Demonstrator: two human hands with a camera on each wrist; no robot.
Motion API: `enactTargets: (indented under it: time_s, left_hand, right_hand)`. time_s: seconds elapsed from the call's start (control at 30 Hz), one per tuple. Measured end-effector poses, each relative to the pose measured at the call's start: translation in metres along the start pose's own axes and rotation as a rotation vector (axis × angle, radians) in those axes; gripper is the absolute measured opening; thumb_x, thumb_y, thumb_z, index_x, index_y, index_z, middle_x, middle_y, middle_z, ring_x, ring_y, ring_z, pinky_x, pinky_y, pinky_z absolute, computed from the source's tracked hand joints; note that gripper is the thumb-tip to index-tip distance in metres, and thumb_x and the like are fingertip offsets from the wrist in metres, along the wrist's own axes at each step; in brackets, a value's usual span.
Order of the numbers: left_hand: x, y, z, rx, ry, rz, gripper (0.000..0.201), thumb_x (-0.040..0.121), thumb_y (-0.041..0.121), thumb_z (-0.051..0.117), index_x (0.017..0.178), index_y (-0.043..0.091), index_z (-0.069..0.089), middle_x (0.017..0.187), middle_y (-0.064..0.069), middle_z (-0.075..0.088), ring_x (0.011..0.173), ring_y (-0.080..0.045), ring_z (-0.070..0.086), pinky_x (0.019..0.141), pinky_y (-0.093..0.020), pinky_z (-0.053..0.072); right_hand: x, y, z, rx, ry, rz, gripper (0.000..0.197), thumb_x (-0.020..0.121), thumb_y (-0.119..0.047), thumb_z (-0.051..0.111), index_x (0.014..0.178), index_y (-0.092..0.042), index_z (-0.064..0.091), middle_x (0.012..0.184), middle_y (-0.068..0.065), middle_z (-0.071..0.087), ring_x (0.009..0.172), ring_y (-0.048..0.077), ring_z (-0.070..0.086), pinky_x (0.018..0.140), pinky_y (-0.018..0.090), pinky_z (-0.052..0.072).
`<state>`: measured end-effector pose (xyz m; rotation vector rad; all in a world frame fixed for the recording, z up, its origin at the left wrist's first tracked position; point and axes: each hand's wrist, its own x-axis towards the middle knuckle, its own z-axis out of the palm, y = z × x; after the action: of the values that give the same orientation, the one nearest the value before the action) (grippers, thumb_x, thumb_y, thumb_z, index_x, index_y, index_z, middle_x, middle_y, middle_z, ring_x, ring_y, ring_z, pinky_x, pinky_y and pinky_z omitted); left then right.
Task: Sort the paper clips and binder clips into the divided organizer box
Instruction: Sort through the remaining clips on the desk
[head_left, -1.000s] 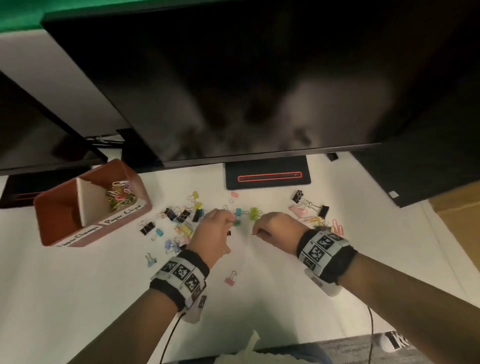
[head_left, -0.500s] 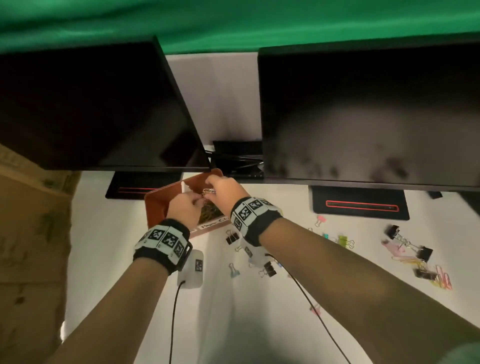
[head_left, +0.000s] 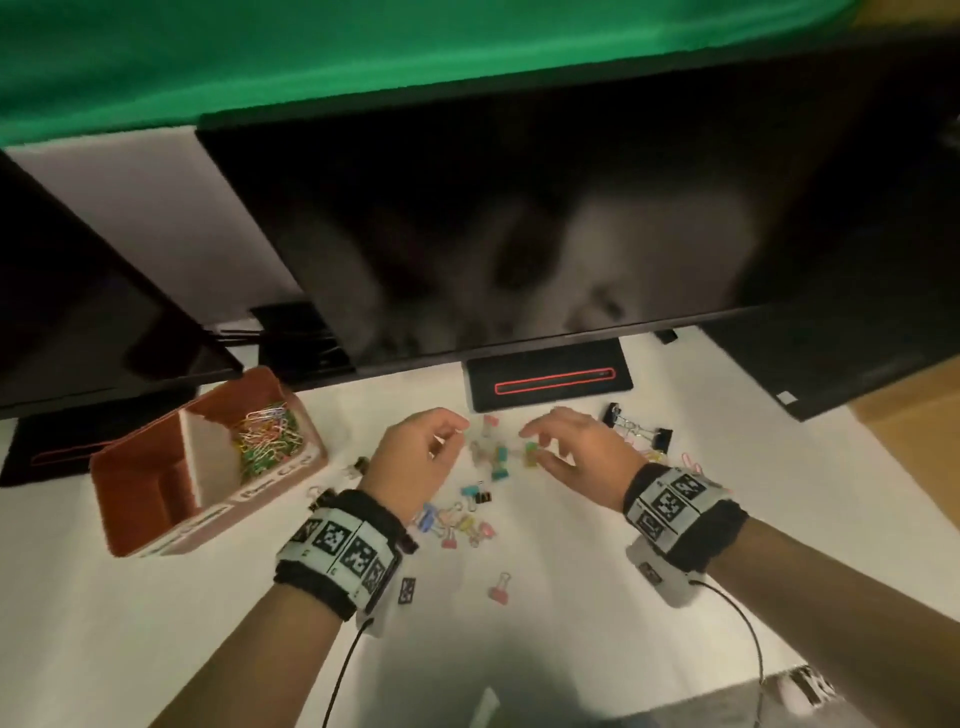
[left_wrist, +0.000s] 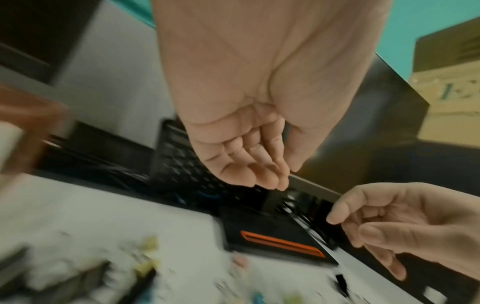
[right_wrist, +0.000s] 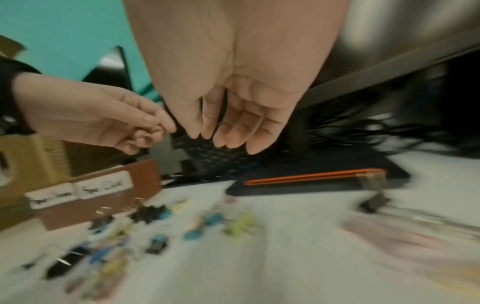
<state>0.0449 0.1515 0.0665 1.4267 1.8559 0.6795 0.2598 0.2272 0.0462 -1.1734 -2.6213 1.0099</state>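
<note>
Above the white worktop (head_left: 571, 545) my left hand (head_left: 410, 462) and right hand (head_left: 582, 452) hover palm-down over the scattered binder clips (head_left: 467, 512), fingers (left_wrist: 259, 168) loosely extended and relaxed, holding nothing. To my left sits the brown organizer box (head_left: 156, 525): its right compartment holds a tangle of coloured wire paper clips (head_left: 267, 434); I cannot tell what the left one holds.

Monitor screen (head_left: 519, 218) glossy black — table (head_left: 571, 561) matt white.
</note>
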Motion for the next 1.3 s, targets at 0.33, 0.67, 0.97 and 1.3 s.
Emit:
enactTargets:
  time_s: [0.33,0.67,0.97,1.3]
  left_hand:
    - [0.049,0.077,0.164,0.164,-0.218,0.071,0.029,0.081,0.016,0.063,0.109,0.025,0.059,0.115,0.002,0.048,0.107,-0.014,0.050,0.101,-0.024,0.037]
    - [0.078,0.081,0.209,0.241,-0.121,-0.098,0.033,0.077,0.022,0.068,0.105,0.017,0.052,0.108,-0.005,0.052,0.102,-0.023,0.050,0.089,-0.033,0.045]
    - [0.070,0.068,0.182,0.249,0.019,-0.121,0.025,0.083,0.017,0.062,0.108,0.017,0.055,0.116,-0.004,0.048,0.106,-0.022,0.050,0.088,-0.027,0.044]
    - [0.073,0.085,0.216,0.469,-0.212,0.135,0.042,0.083,0.035,0.062,0.119,0.016,0.055,0.121,-0.001,0.051,0.111,-0.021,0.050,0.098,-0.035,0.042]
  right_hand:
    - [-0.094,0.158,-0.057,-0.060,-0.034,0.525,0.045,0.084,-0.028,0.062,0.125,-0.031,0.043,0.126,0.001,0.044,0.109,0.025,0.051,0.093,0.039,0.048]
    - [-0.082,0.166,-0.032,-0.003,-0.105,0.522,0.062,0.071,-0.036,0.075,0.125,-0.022,0.046,0.121,0.004,0.044,0.107,0.026,0.049,0.091,0.037,0.047]
    - [-0.064,0.171,-0.033,0.073,-0.148,0.473,0.029,0.082,-0.012,0.064,0.111,-0.011,0.061,0.108,0.013,0.065,0.100,0.028,0.060,0.085,0.027,0.042]
    - [-0.067,0.179,-0.042,0.125,-0.140,0.403,0.035,0.075,0.001,0.067,0.109,-0.009,0.063,0.103,0.010,0.056,0.080,0.020,0.054,0.075,0.018,0.039]
